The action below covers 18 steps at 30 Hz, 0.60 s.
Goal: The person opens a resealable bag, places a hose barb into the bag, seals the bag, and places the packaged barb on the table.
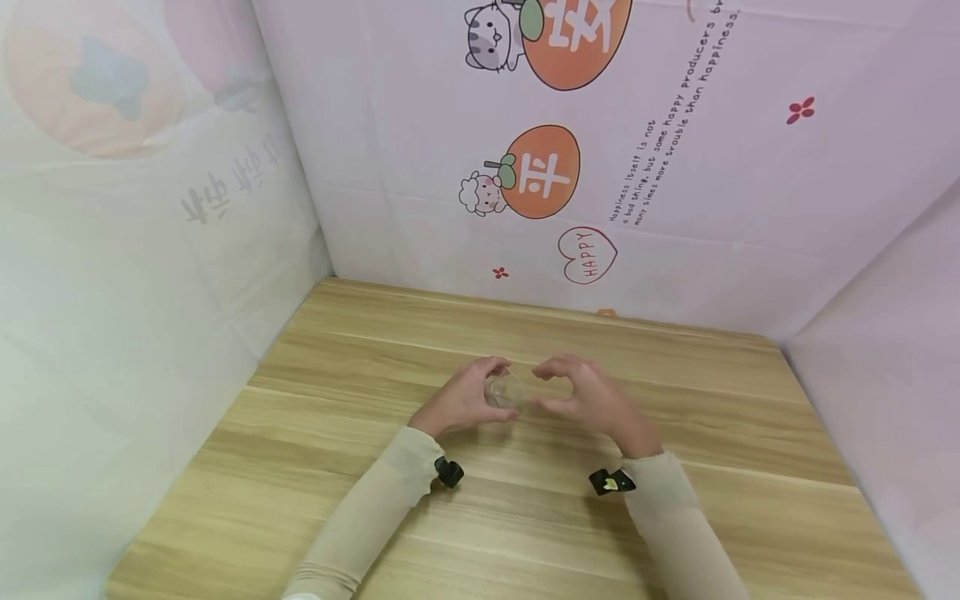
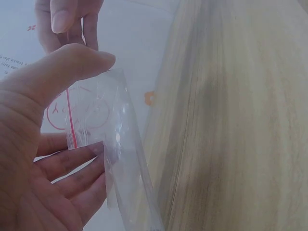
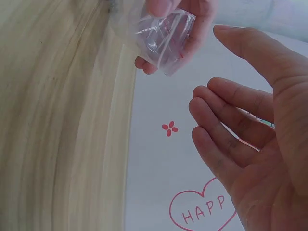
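Observation:
A clear plastic zip bag (image 1: 506, 392) is in my left hand (image 1: 467, 398), above the wooden table. In the left wrist view, the thumb and fingers grip the bag (image 2: 122, 130) by its two sides, close to the red zip line (image 2: 71, 118). Its mouth looks spread a little; whether anything lies inside I cannot tell. My right hand (image 1: 588, 398) hovers just right of the bag, apart from it. The right wrist view shows this hand (image 3: 255, 134) with nothing in it, fingers loosely bent and thumb away from them.
Under both hands lies a wood-grain table (image 1: 315, 450). A white printed cloth (image 1: 405, 167) rises behind it, with more pale cloth at the left (image 1: 150, 333) and right (image 1: 885, 350). Each wrist bears a small black camera (image 1: 450, 472).

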{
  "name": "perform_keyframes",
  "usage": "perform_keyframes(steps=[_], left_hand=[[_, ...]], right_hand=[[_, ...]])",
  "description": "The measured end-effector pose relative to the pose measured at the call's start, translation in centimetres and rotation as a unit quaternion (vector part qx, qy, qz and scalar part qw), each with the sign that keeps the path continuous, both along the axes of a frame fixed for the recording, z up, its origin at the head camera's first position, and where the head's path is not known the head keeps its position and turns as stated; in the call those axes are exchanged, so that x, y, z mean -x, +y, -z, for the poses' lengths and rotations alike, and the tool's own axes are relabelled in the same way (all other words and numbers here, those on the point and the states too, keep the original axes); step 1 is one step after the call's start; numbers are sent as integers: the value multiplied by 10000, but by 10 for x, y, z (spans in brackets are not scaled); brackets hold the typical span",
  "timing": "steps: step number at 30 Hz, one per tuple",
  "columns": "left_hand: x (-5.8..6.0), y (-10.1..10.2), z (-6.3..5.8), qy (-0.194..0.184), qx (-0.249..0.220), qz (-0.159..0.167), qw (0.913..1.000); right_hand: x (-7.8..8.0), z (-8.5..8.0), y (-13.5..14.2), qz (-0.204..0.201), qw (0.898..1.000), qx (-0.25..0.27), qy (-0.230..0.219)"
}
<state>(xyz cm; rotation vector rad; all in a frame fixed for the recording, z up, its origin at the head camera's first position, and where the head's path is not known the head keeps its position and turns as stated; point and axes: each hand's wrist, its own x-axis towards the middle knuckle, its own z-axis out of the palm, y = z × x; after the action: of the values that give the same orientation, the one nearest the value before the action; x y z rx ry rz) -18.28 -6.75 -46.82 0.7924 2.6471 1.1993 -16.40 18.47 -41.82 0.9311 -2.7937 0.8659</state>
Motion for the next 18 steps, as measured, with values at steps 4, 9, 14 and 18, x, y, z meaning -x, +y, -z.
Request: perform_keyframes(steps=[4,9,14,18], left_hand=[[0,-1,0,-95,-160,-36,9998],[1,-3,1,-260,-318,-133,9991],[3,-3,4,-331,-293,-113,9990],[4,-5,5,-354,-292,-107,9989]], right_hand=[[-1,6,-2,-4,9998,103,-149],[-4,17,-5,41,9993,83,-371],[-8,28,-9,140,9972,139,-718],[-6,34,-11,297,9945,245,-977]])
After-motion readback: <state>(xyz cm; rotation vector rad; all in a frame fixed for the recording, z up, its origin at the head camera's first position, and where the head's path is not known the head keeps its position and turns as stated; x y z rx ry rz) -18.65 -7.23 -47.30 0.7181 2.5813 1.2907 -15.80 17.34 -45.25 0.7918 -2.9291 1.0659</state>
